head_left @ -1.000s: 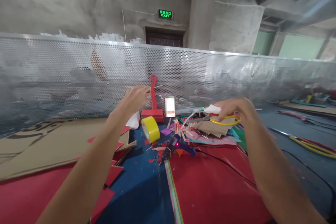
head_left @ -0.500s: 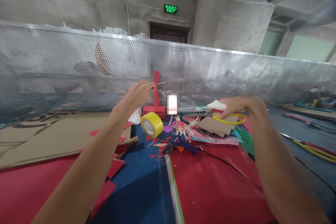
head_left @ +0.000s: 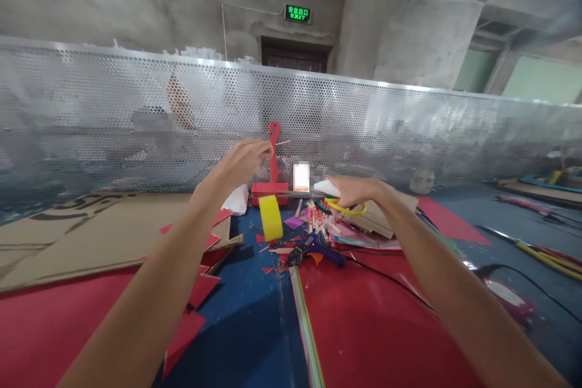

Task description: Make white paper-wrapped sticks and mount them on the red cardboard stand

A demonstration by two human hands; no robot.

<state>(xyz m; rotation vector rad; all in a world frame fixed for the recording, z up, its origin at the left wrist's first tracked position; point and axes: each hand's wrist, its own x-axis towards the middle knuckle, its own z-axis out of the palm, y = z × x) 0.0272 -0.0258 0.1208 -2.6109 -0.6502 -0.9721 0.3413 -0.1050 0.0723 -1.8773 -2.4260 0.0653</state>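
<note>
My left hand (head_left: 250, 157) is closed in a pinch on a thin wooden stick (head_left: 282, 143). It is raised beside a red hook-topped cardboard piece (head_left: 274, 160), which stands upright on a red box-like base (head_left: 264, 188). My right hand (head_left: 352, 189) is closed around yellow-handled scissors (head_left: 357, 209). Their blades point left, toward the base. A white wad (head_left: 326, 188), perhaps tissue, shows at the right fingers; whether they hold it or wear it I cannot tell. A roll of yellow tape (head_left: 271, 218) stands on its rim between my forearms.
A blue glue gun (head_left: 325, 251) with a black cord lies on red sheets (head_left: 377, 315). Red-and-white sticks (head_left: 314, 218) and paper scraps are behind it. Cardboard (head_left: 113, 230) lies left, yellow-handled pliers-like tools (head_left: 545, 257) right. A perforated metal panel (head_left: 364, 115) closes off the back.
My right hand has moved left with the scissors, bringing the blades near the red base. The tape roll has turned more edge-on. My left hand stays almost in place with the stick.
</note>
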